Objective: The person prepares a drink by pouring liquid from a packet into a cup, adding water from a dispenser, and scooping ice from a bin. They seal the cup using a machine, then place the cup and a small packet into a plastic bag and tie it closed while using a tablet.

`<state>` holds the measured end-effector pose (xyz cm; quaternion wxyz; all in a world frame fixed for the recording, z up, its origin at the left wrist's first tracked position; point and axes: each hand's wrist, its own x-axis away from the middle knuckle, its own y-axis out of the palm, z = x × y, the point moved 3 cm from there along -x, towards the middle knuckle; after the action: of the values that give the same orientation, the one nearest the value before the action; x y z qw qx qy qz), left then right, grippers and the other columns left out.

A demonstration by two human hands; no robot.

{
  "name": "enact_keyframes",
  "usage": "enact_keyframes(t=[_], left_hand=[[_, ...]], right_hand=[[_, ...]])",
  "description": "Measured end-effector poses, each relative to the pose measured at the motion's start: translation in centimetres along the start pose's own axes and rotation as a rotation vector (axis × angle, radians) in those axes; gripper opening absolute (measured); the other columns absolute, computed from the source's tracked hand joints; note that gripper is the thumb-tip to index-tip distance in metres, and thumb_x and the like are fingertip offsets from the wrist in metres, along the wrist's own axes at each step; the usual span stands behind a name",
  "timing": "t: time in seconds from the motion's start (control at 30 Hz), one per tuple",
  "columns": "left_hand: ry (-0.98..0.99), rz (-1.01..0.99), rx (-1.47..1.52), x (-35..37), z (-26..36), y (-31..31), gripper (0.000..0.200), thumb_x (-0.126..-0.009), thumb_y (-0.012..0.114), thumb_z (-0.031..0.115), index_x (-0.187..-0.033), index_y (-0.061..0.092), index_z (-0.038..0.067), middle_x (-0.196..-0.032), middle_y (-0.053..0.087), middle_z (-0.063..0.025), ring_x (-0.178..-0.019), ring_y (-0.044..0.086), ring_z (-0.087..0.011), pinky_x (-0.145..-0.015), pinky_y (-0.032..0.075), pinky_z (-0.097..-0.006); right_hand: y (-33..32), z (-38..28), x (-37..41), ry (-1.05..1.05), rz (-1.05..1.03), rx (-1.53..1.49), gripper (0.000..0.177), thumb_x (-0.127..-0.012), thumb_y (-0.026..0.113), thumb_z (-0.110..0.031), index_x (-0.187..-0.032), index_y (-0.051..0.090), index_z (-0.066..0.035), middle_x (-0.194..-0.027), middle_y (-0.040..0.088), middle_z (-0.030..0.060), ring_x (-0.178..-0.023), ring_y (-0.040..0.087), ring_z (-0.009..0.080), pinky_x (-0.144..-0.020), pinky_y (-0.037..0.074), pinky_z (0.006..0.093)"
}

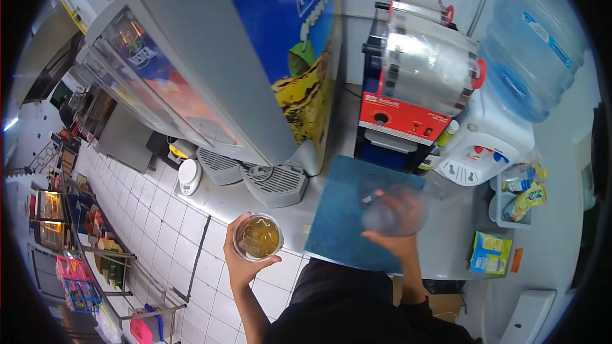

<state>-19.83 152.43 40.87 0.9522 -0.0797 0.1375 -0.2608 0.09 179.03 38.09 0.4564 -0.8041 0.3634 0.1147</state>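
2 hands show in my feed. My left hand (245,261) is closed around a clear cup (257,237), fingers wrapped about its wall from below. The cup is upright and has no lid. It is nearly full of amber drink with pale lumps in it, which look like ice. It hangs just off the counter (446,242) edge, above the tiled floor, near the drip tray (277,181) of the big dispenser (210,70).

My right hand (401,220) is over the blue mat (338,216) and grips a clear piece (382,213). It is blurred, so I cannot tell whether it is a lid or a 2nd cup, nor whether it holds anything. The 2 hands are well apart.

Behind the mat stands a red and blue sealer (408,89) with a roll of film (427,64) on top. To its right, a white cooler (484,146) carries 1 blue water bottle (532,44), neck down and seemingly mostly full. Beside the cooler, a grey bin (503,207) holds several yellow packets (526,194). A green and yellow box (489,253) lies flat near the counter edge, just in front of the bin. 1 small white round device (189,176) sits left of the drip tray.
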Motion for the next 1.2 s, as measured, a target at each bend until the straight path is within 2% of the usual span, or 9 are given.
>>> enact_keyframes(t=[0.13, 0.33, 0.43, 0.63, 0.77, 0.9, 1.03, 1.1, 1.2], left_hand=[[-0.022, 0.064, 0.016, 0.0, -0.9, -2.7, 0.104, -0.043, 0.098, 0.033, -0.128, 0.049, -0.001, -0.116, 0.06, -0.0122, -0.11, 0.06, -0.0232, -0.097, 0.047, -0.0352], [-0.046, 0.131, -0.059, 0.5, -2.1, -6.5, 0.105, -0.043, 0.098, 0.035, -0.128, 0.048, -0.001, -0.117, 0.06, -0.0133, -0.108, 0.06, -0.0235, -0.097, 0.048, -0.0351], [-0.101, 0.175, -0.062, 0.5, -2.7, -7.8, 0.105, -0.044, 0.097, 0.037, -0.128, 0.048, -0.001, -0.116, 0.06, -0.0126, -0.107, 0.06, -0.0223, -0.096, 0.048, -0.0349], [-0.078, 0.129, -0.104, -1.1, -4.2, -9.3, 0.106, -0.044, 0.097, 0.038, -0.129, 0.047, -0.001, -0.115, 0.059, -0.0117, -0.106, 0.059, -0.0222, -0.095, 0.048, -0.0348], [-0.047, 0.102, -0.107, -2.9, -4.2, -9.3, 0.106, -0.044, 0.096, 0.04, -0.129, 0.047, -0.001, -0.116, 0.058, -0.0113, -0.107, 0.059, -0.022, -0.095, 0.047, -0.0349], [-0.027, 0.082, -0.095, -4.4, -4.4, -8.8, 0.105, -0.045, 0.096, 0.04, -0.129, 0.048, -0.001, -0.117, 0.058, -0.0109, -0.107, 0.059, -0.022, -0.096, 0.047, -0.0348], [0.008, 0.043, -0.077, -5.7, -4.9, -8.3, 0.105, -0.045, 0.096, 0.04, -0.129, 0.048, -0.001, -0.117, 0.058, -0.0106, -0.106, 0.059, -0.0219, -0.095, 0.047, -0.0345], [0.011, 0.029, -0.062, -6.0, -4.8, -8.0, 0.106, -0.045, 0.096, 0.04, -0.129, 0.048, -0.002, -0.116, 0.058, -0.0106, -0.107, 0.059, -0.0219, -0.096, 0.047, -0.0347], [0.006, 0.035, -0.055, -5.9, -4.2, -8.0, 0.106, -0.044, 0.096, 0.04, -0.129, 0.048, -0.001, -0.117, 0.059, -0.0108, -0.107, 0.059, -0.0219, -0.096, 0.047, -0.0351]], right_hand=[[12.5, -3.8, -0.7, 0.3, -0.054, -0.744, 0.078, -0.055, 0.091, -0.022, -0.122, 0.055, -0.008, -0.132, 0.046, 0.0138, -0.122, 0.044, 0.0301, -0.104, 0.036, 0.04], [27.9, -4.0, -2.9, 0.515, 0.057, -0.82, 0.094, -0.058, 0.09, -0.014, -0.133, 0.036, -0.002, -0.129, 0.044, 0.0174, -0.126, 0.043, 0.0311, -0.104, 0.037, 0.0377], [31.1, -4.1, -4.4, 0.306, 0.226, -0.615, 0.098, -0.06, 0.089, -0.012, -0.136, 0.027, -0.002, -0.127, 0.043, 0.0195, -0.121, 0.045, 0.032, -0.102, 0.04, 0.0385], [29.7, -3.9, -4.6, 0.407, 0.374, -0.553, 0.091, -0.06, 0.086, -0.004, -0.135, 0.034, -0.004, -0.135, 0.038, 0.0215, -0.125, 0.037, 0.038, -0.105, 0.036, 0.0434], [21.8, -4.0, -1.2, 0.199, 0.284, 0.001, 0.083, -0.063, 0.087, -0.017, -0.128, 0.036, -0.004, -0.136, 0.033, 0.019, -0.124, 0.037, 0.0355, -0.104, 0.029, 0.0485], [12.0, 0.4, 1.0, 0.328, 0.61, 0.389, 0.09, -0.066, 0.086, -0.023, -0.135, 0.031, -0.004, -0.138, 0.035, 0.0237, -0.131, 0.031, 0.0386, -0.106, 0.023, 0.0513], [12.7, 6.5, 3.1, 0.365, 0.56, 0.033, 0.094, -0.064, 0.087, -0.022, -0.135, 0.028, -0.004, -0.137, 0.035, 0.0246, -0.13, 0.036, 0.0373, -0.107, 0.029, 0.0464], [15.2, 8.7, 3.9, 0.597, 0.464, -0.484, 0.098, -0.06, 0.089, -0.017, -0.135, 0.027, -0.004, -0.138, 0.035, 0.0232, -0.127, 0.043, 0.0343, -0.106, 0.035, 0.0407], [16.7, 6.4, 2.6, 0.436, 0.297, -0.468, 0.103, -0.059, 0.089, -0.013, -0.138, 0.023, -0.005, -0.128, 0.049, 0.0182, -0.121, 0.05, 0.0267, -0.103, 0.04, 0.0388]])
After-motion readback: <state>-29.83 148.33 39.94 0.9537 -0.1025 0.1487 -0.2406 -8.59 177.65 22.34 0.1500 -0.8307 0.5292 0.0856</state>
